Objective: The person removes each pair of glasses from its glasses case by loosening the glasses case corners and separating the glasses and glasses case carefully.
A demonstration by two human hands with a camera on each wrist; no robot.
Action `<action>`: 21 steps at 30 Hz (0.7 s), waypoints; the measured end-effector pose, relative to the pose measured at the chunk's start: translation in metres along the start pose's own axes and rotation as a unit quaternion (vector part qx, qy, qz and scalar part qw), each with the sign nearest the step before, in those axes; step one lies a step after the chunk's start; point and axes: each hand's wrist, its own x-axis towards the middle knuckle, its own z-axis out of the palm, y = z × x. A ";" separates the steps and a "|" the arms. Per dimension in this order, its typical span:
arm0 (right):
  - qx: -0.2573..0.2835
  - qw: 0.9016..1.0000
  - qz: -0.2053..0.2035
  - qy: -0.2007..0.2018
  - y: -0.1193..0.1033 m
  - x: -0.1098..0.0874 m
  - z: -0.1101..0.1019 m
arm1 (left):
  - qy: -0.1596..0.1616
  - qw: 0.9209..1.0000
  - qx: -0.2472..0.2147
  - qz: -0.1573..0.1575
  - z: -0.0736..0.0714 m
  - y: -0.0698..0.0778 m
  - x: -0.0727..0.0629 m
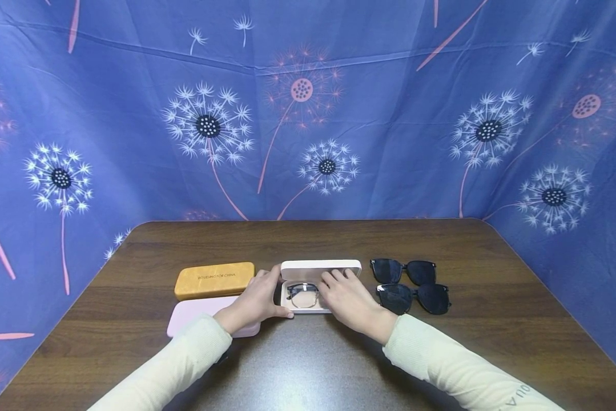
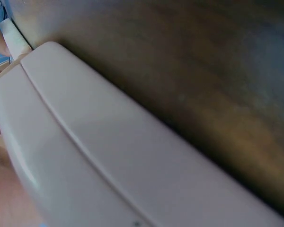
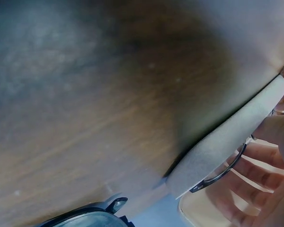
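An open white glasses case (image 1: 320, 268) stands in the middle of the table with its lid tilted up at the back. My left hand (image 1: 256, 299) grips its left end, thumb at the front and fingers behind. Inside lies a pair of dark-rimmed eyeglasses (image 1: 304, 294), its left lens showing. My right hand (image 1: 349, 299) reaches in and holds the right part of the eyeglasses, hiding it in the head view. In the right wrist view, the black rim (image 3: 222, 175) shows between the case wall (image 3: 217, 151) and my fingers (image 3: 255, 172).
Left of my left hand lie a closed yellow case (image 1: 214, 279) and a closed pink case (image 1: 194, 311), which fills much of the left wrist view. Two pairs of black sunglasses, a rear pair (image 1: 421, 272) and a front pair (image 1: 433, 298), lie on the wooden table (image 1: 308, 240) at right.
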 end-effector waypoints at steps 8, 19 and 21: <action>0.006 0.999 0.013 -0.036 -0.001 0.003 0.001 | 0.002 1.000 -0.004 0.001 0.000 0.000 0.000; 0.009 0.999 0.022 -0.044 -0.003 0.004 -0.001 | 0.004 1.000 -0.013 0.005 0.000 0.000 0.000; 0.009 0.999 0.024 -0.040 -0.003 0.004 -0.001 | 0.003 1.000 -0.013 0.004 0.000 0.000 0.000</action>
